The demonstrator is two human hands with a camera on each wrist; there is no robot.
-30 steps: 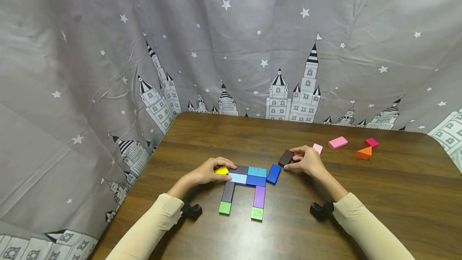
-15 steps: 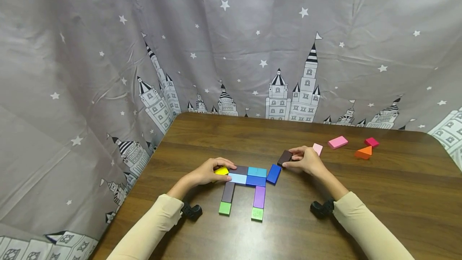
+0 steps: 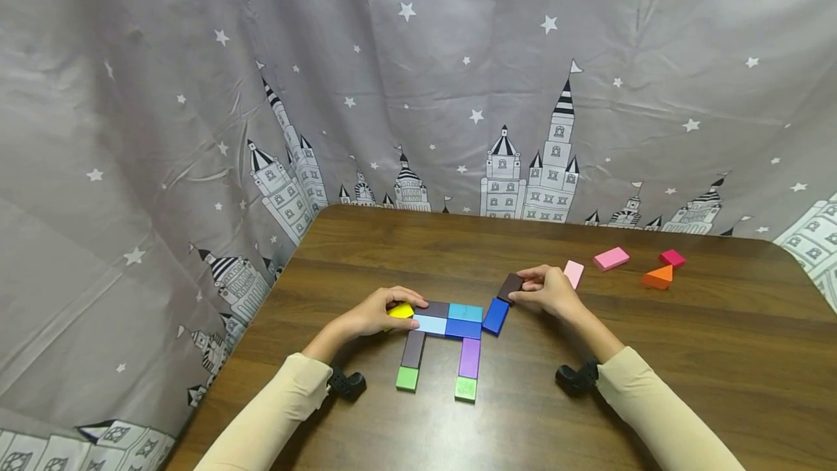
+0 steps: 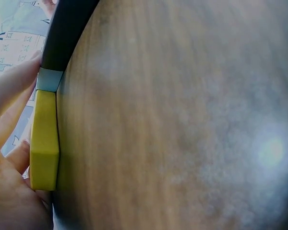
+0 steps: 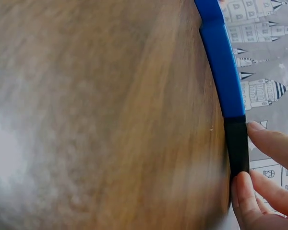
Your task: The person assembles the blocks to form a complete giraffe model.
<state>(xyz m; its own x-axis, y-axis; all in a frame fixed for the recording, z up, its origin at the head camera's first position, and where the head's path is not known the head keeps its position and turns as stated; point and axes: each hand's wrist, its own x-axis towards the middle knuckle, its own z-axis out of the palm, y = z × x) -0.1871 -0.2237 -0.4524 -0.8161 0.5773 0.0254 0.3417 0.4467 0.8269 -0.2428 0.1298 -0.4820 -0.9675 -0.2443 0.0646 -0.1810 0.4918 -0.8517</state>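
My right hand [image 3: 556, 293] pinches a dark brown block [image 3: 509, 287] between thumb and fingers, its lower end meeting the top of a slanted blue block [image 3: 495, 315]. In the right wrist view the brown block [image 5: 237, 146] and the blue block [image 5: 225, 72] stand end to end. My left hand [image 3: 373, 313] curls round a yellow block [image 3: 401, 310], thumb at a light blue block [image 3: 430, 323], fingertip at a dark block [image 3: 436, 308]. Teal [image 3: 466, 312] and blue [image 3: 463, 328] blocks adjoin these. Two legs hang below: dark [image 3: 413, 349] and purple [image 3: 469, 357], each ending in green [image 3: 407, 379].
Right of the arrangement on the wooden table [image 3: 654, 355] lie a pale pink block [image 3: 573, 272], a pink block [image 3: 611, 259], an orange triangular block [image 3: 657, 277] and a crimson block [image 3: 672, 258]. A grey castle-print curtain [image 3: 418, 78] hangs behind the table's far edge.
My right hand has slid the brown block a little left and down, against the upper end of the slanted blue block. The left hand has stayed in place.
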